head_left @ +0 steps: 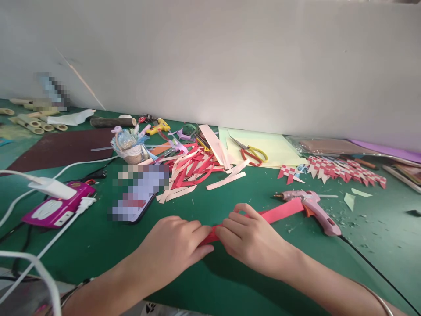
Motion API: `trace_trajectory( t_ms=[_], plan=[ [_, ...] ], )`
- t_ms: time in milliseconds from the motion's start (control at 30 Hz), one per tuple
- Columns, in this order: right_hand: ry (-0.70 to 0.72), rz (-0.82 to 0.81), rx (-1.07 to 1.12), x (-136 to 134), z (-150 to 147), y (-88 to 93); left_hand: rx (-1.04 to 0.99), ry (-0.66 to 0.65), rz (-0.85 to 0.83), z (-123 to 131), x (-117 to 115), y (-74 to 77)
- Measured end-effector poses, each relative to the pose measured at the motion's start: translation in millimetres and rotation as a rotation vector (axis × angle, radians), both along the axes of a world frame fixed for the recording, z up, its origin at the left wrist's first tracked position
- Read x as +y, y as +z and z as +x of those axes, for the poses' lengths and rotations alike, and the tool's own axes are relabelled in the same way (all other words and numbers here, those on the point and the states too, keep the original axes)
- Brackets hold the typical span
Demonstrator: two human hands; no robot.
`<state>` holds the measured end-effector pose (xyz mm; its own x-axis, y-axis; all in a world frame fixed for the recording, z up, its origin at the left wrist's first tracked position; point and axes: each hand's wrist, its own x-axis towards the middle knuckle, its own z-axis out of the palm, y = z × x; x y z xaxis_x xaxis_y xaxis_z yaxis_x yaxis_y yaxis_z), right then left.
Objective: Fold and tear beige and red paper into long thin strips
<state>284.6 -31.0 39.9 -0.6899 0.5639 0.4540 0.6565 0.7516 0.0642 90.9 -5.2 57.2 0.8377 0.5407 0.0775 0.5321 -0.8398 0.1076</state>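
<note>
Between my two hands is a red paper strip (pixel 282 211), partly hidden by my fingers. My left hand (pixel 179 239) is closed on its near end, thumb below and fingers above. My right hand (pixel 245 232) pinches the strip just beside the left, knuckles up. From there the strip's free end slants up to the right, reaching the pink glue gun (pixel 312 202) on the table. Beyond my hands lies a loose pile of red and pale pink paper strips (pixel 194 166). Woven red-and-white paper pieces (pixel 345 170) sit at the right.
Yellow-handled scissors (pixel 251 153) rest on pale paper sheets (pixel 276 147). A phone (pixel 140 195) and a magenta power strip (pixel 62 206) with white cables are at left. Behind them stand a twine-wrapped pot (pixel 130 149), a yellow glue gun (pixel 159 126) and bamboo pieces (pixel 33 125).
</note>
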Motion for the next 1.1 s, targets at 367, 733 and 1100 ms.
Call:
trace_trajectory(
  t_ms=[367,733,1100],
  plan=[
    [-0.098,0.006,0.159,-5,15,6.7,-0.097,-0.026,-0.148,-18,5,1.2],
    [-0.293,-0.004,0.192,-19,69,23.8,0.020,-0.095,-0.185,-27,-2,12.6],
    [-0.058,-0.524,0.081,-30,40,34.6,-0.161,0.451,0.172,-96,77,-20.1]
  ],
)
